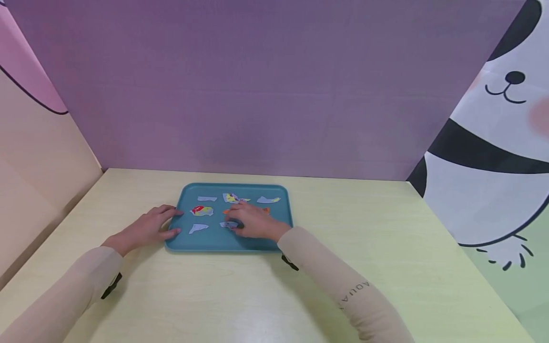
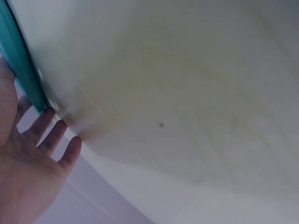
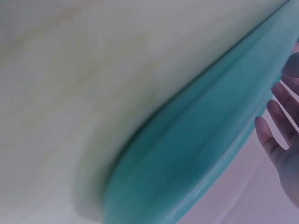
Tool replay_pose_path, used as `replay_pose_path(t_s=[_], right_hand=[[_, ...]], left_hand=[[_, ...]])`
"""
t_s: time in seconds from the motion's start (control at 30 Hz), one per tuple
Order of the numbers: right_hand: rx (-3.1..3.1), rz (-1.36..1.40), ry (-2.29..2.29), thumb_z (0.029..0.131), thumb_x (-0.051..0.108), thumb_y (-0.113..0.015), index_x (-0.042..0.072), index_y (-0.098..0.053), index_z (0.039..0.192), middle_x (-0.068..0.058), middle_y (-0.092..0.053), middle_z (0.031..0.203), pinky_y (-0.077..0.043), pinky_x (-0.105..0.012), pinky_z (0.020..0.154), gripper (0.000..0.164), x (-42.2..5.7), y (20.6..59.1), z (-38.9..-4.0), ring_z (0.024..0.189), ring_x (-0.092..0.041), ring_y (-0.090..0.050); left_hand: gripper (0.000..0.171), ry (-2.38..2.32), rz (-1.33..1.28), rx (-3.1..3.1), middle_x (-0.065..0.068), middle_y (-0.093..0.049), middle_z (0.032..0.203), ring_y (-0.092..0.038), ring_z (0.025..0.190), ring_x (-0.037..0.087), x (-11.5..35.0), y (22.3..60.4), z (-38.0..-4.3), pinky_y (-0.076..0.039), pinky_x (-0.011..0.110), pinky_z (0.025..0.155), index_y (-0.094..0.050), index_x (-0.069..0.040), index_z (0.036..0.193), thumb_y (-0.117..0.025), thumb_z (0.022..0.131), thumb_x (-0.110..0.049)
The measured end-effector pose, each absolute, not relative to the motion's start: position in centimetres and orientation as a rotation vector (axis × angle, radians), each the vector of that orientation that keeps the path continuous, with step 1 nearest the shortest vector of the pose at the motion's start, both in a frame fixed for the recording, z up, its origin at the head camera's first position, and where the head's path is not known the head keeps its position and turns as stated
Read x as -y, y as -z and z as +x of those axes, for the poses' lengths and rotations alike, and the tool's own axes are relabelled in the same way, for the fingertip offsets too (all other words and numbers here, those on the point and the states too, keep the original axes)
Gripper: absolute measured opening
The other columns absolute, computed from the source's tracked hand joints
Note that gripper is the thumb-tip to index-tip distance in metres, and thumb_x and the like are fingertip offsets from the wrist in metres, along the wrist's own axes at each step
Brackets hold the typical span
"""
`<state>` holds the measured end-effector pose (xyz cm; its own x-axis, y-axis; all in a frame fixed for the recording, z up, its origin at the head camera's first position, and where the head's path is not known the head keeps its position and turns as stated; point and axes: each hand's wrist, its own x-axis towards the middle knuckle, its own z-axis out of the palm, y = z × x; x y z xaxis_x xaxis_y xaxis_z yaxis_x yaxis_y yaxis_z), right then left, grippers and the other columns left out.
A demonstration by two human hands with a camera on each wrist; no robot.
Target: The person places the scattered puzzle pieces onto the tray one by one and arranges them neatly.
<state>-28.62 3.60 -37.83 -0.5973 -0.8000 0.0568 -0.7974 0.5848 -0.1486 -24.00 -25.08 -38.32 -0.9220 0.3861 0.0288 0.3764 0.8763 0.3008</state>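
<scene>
A blue-green tray (image 1: 257, 245) lies on the table, with several torn paper scraps spread over it. My left hand (image 1: 147, 227) is at the tray's left edge, thumb and fingertips on its rim, the fingers loosely spread; the left wrist view shows the tray's underside beside them. Over the middle of the tray, my right hand (image 1: 255, 221) pinches a small dark rounded object (image 3: 292, 66) between thumb and fingers. Just under its fingertips lies a pale scrap (image 1: 227, 224). An orange scrap (image 1: 266, 210) is partly hidden behind this hand.
Other scraps on the tray include a red and yellow one (image 1: 201, 210), a yellow-patterned one (image 1: 231, 197) and a pale one (image 1: 198, 228) at front left. The light wooden table (image 1: 214, 295) extends around the tray. A purple backdrop (image 1: 257, 95) rises behind the table.
</scene>
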Motion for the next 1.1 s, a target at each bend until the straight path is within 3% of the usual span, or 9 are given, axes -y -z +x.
replay_pose_path(t_s=[0.13, 0.23, 0.47, 0.63, 0.87, 1.1], right_hand=[[-2.775, -1.392, 0.278, 0.086, 0.017, -0.061, 0.017, -0.060, 0.118, 0.002, -0.055, 0.126, -0.035, -0.038, 0.106, 0.032, -4.3, 37.7, -28.5, 0.124, -0.021, -0.045], [-2.764, -1.402, 0.334, 0.086, 0.014, -0.061, 0.015, -0.057, 0.124, 0.002, -0.056, 0.127, -0.032, -0.039, 0.109, 0.038, -5.1, 37.6, -28.4, 0.121, -0.019, -0.046], [-2.777, -1.409, 0.445, 0.083, 0.011, -0.062, 0.009, -0.063, 0.109, -0.001, -0.061, 0.110, -0.036, -0.036, 0.105, 0.026, -7.6, 37.5, -28.3, 0.107, -0.017, -0.053], [-2.818, -1.346, 0.426, 0.084, 0.013, -0.062, 0.008, -0.062, 0.112, -0.002, -0.060, 0.114, -0.028, -0.041, 0.111, 0.028, -9.7, 37.4, -28.4, 0.114, -0.020, -0.052], [-2.897, -1.319, 0.442, 0.081, 0.011, -0.065, 0.007, -0.063, 0.111, -0.005, -0.061, 0.111, -0.046, -0.038, 0.091, 0.030, -12.8, 37.0, -27.9, 0.107, -0.024, -0.051], [-2.953, -1.194, 0.496, 0.081, 0.013, -0.065, 0.006, -0.064, 0.109, -0.005, -0.061, 0.108, -0.047, -0.037, 0.086, 0.028, -16.1, 37.2, -27.3, 0.099, -0.022, -0.051]], left_hand=[[0.053, -0.473, 0.617, -3.005, 0.025, -0.043, 0.130, -0.040, 0.118, 0.044, 25.0, 38.3, -24.0, -0.036, 0.060, 0.096, -0.050, -0.001, 0.127, -0.063, 0.085, -0.031], [0.053, -0.474, 0.615, -3.003, 0.025, -0.043, 0.131, -0.040, 0.118, 0.044, 25.0, 38.3, -24.0, -0.036, 0.060, 0.097, -0.049, -0.002, 0.127, -0.063, 0.085, -0.031], [0.052, -0.478, 0.635, -3.008, 0.025, -0.043, 0.130, -0.040, 0.118, 0.045, 25.2, 38.3, -24.1, -0.036, 0.060, 0.095, -0.049, -0.001, 0.127, -0.062, 0.086, -0.029], [0.054, -0.450, 0.633, -3.008, 0.025, -0.043, 0.131, -0.041, 0.118, 0.044, 25.2, 38.4, -24.2, -0.037, 0.060, 0.095, -0.048, 0.000, 0.128, -0.062, 0.086, -0.030], [0.054, -0.405, 0.637, -3.028, 0.024, -0.045, 0.128, -0.046, 0.115, 0.043, 24.9, 38.3, -24.1, -0.041, 0.058, 0.092, -0.049, 0.000, 0.127, -0.063, 0.085, -0.030], [0.053, -0.368, 0.635, -3.052, 0.024, -0.048, 0.126, -0.048, 0.113, 0.042, 24.7, 38.1, -23.8, -0.042, 0.058, 0.091, -0.050, -0.001, 0.127, -0.063, 0.085, -0.032]])
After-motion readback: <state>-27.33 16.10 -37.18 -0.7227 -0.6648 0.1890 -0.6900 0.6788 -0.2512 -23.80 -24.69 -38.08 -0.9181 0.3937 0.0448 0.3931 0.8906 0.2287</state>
